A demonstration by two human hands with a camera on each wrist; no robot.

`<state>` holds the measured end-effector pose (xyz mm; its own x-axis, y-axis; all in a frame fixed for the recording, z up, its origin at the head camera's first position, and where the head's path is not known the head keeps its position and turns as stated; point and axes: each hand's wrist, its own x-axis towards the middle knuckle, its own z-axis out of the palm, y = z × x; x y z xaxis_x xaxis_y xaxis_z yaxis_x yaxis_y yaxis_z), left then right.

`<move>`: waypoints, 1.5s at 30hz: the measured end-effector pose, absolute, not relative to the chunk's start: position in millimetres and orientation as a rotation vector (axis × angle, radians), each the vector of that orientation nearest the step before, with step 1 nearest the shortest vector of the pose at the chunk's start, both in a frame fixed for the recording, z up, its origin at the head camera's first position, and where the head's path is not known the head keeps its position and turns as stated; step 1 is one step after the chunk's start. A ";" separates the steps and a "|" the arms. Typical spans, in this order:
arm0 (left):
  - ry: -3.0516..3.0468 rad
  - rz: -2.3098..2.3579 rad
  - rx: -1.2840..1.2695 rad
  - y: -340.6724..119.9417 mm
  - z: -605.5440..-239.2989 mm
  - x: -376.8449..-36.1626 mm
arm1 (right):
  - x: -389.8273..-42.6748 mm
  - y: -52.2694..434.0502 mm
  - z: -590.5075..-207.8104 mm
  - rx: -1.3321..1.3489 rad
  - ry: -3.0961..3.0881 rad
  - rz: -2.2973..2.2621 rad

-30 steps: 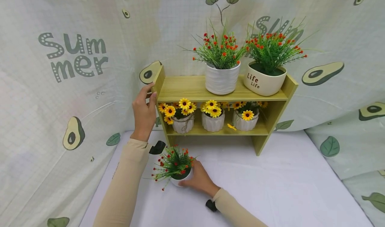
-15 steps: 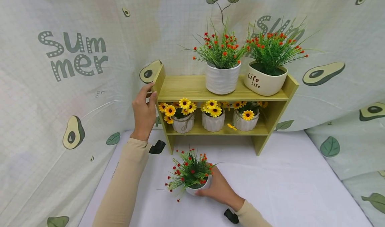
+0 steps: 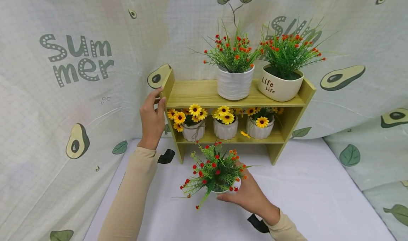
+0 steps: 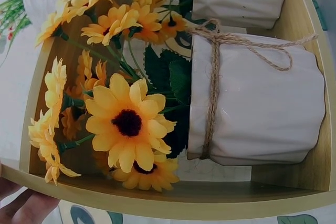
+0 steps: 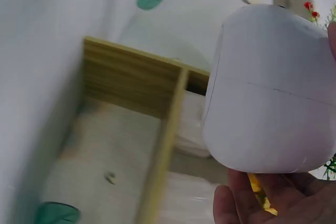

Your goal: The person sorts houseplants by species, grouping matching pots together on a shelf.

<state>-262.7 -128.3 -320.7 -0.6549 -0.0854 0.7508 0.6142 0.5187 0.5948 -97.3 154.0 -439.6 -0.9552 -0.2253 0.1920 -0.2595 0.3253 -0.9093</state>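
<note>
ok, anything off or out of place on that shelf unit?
One loose yellow flower head lies on the lower shelf between the middle and right sunflower pots, detached from any stem. The pots stand upright; nothing spilled.

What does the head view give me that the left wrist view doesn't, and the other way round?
Only the head view shows the right hand gripping the small white pot of red flowers in front of the wooden shelf, plus two red-flowered pots on the top board. Only the left wrist view shows, close up, the twine knotted round the white pot and the dark centre of a sunflower. Both show the yellow-flower pots on the lower board and the left hand at the shelf's left end.
</note>
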 end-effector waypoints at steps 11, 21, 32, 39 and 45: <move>-1.996 -1.170 -0.428 -127.5 -319.3 -261.4 | -113.6 156.1 -369.8 0.590 -2.357 1.625; -1.984 -1.163 -0.438 -128.1 -320.6 -261.8 | -142.4 134.0 -312.6 0.715 -2.160 1.541; -2.005 -1.180 -0.396 -128.4 -319.9 -262.9 | -183.1 102.6 -271.0 0.593 -2.112 1.389; -2.042 -1.126 -0.387 -128.3 -319.1 -262.4 | -213.1 87.0 -268.0 0.497 -2.140 1.189; -2.024 -1.132 -0.421 -128.9 -318.7 -261.5 | -232.8 73.1 -266.0 0.367 -2.254 1.056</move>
<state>-261.5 -128.9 -318.7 -0.6536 -0.0775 0.7529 0.6009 0.5516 0.5784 -232.8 73.1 -266.0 -0.7723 0.0088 0.6352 -0.4825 0.6424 -0.5955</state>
